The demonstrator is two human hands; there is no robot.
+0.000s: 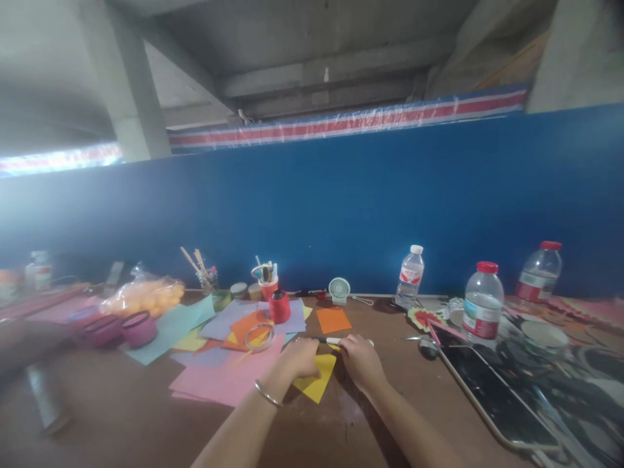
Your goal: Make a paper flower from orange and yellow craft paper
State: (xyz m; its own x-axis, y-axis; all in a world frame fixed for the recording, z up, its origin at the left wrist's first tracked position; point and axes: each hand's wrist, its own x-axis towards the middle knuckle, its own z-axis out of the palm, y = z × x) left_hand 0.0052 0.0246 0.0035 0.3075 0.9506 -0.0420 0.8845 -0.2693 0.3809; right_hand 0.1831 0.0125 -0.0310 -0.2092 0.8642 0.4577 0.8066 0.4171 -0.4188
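Note:
A yellow sheet of paper (319, 383) lies on the brown table in front of me, one corner pointing towards me. My left hand (301, 357) is closed over its left side, with the thumb on the sheet; the other fingertips are partly hidden. Just right of the sheet, my right hand (359, 359) is closed around a slim white tool (333, 340). The tool's dark, thin end points left, beyond the left fingers; its exact kind is unclear. A small yellow piece shows by the right fingertips. An orange paper square (334, 320) lies behind the hands.
Coloured paper sheets (219, 380) spread to the left, with a tape roll (260, 337) on top. A red container (279, 307), a pen cup (268, 288) and a small fan (339, 290) stand behind. Bottles (482, 305) and a tablet-like device (492, 396) are right. A blue partition (312, 201) rises behind.

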